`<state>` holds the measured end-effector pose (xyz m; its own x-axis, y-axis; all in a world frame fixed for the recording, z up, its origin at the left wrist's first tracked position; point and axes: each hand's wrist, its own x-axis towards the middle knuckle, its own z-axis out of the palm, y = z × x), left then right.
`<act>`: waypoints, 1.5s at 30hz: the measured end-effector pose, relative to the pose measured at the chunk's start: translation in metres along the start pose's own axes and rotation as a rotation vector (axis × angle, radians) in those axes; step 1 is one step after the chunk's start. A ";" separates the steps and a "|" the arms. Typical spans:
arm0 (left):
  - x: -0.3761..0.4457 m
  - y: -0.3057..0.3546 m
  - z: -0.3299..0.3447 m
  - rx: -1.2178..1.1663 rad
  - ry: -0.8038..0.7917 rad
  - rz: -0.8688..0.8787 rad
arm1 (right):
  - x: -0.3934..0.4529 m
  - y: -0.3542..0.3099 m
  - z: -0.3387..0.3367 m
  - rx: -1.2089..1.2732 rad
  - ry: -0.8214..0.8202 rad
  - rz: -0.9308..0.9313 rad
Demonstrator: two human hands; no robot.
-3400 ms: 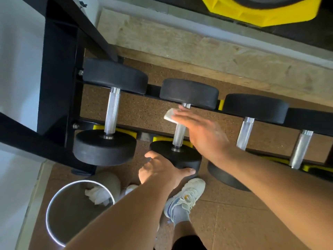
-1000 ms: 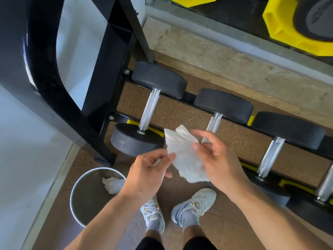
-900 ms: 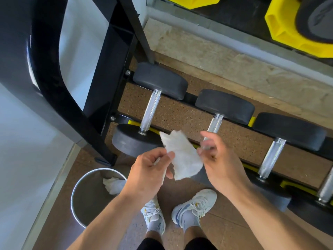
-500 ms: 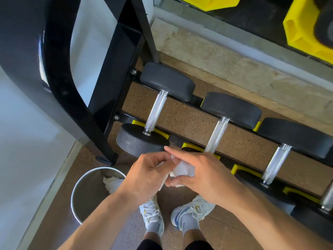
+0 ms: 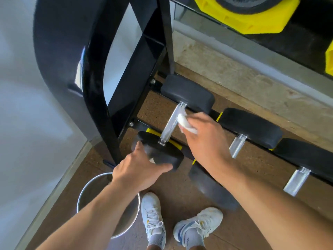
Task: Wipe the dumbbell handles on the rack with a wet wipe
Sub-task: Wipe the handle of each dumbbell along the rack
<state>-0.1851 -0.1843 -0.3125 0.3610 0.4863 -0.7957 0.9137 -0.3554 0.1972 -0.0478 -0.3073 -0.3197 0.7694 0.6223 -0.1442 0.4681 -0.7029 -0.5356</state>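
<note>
Your right hand point(image 5: 203, 139) pinches the folded wet wipe point(image 5: 186, 123) against the leftmost dumbbell's handle point(image 5: 172, 123) on the rack point(image 5: 142, 69). Your left hand point(image 5: 138, 168) grips that dumbbell's near head point(image 5: 162, 152), fingers wrapped around its edge.

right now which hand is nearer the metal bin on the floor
Left. The left hand grips the near dumbbell head just above the bin; the right hand is farther up, holding the wipe at the handle.
</note>
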 end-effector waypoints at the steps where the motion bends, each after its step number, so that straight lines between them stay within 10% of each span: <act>1: 0.006 0.003 0.001 0.112 -0.040 -0.026 | 0.014 -0.002 0.010 -0.028 0.031 -0.121; 5: 0.018 0.024 0.010 0.204 -0.103 -0.100 | 0.068 0.008 0.039 -0.260 -0.055 -0.561; 9: 0.026 0.034 0.020 0.276 -0.110 -0.147 | 0.073 0.030 0.065 -0.510 -0.279 -0.586; 14: 0.045 0.020 0.014 0.264 -0.096 -0.180 | 0.021 0.019 0.067 -0.017 -0.517 -0.432; 19: 0.049 0.017 0.018 0.197 -0.101 -0.198 | 0.068 0.008 0.057 -0.011 -0.007 -0.511; 23: 0.052 0.016 0.019 0.177 -0.119 -0.203 | 0.078 0.032 0.075 -0.510 -0.252 -0.555; 28: 0.054 0.018 0.020 0.157 -0.159 -0.223 | 0.026 0.021 0.077 -0.045 -0.512 -0.432; 33: 0.053 0.019 0.021 0.137 -0.147 -0.217 | 0.067 0.005 0.061 -0.132 0.005 -0.494; 36: 0.052 0.018 0.021 0.128 -0.135 -0.226 | 0.072 0.015 0.066 -0.533 -0.244 -0.566; 41: 0.053 0.018 0.020 0.096 -0.143 -0.234 | 0.009 0.012 0.072 -0.104 -0.463 -0.361; 45: 0.050 0.019 0.018 0.091 -0.136 -0.222 | -0.015 0.024 0.062 0.387 -0.273 0.468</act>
<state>-0.1527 -0.1813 -0.3592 0.1197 0.4512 -0.8844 0.9450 -0.3250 -0.0379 -0.0755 -0.3116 -0.3821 0.6920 0.3821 -0.6125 -0.1176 -0.7774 -0.6179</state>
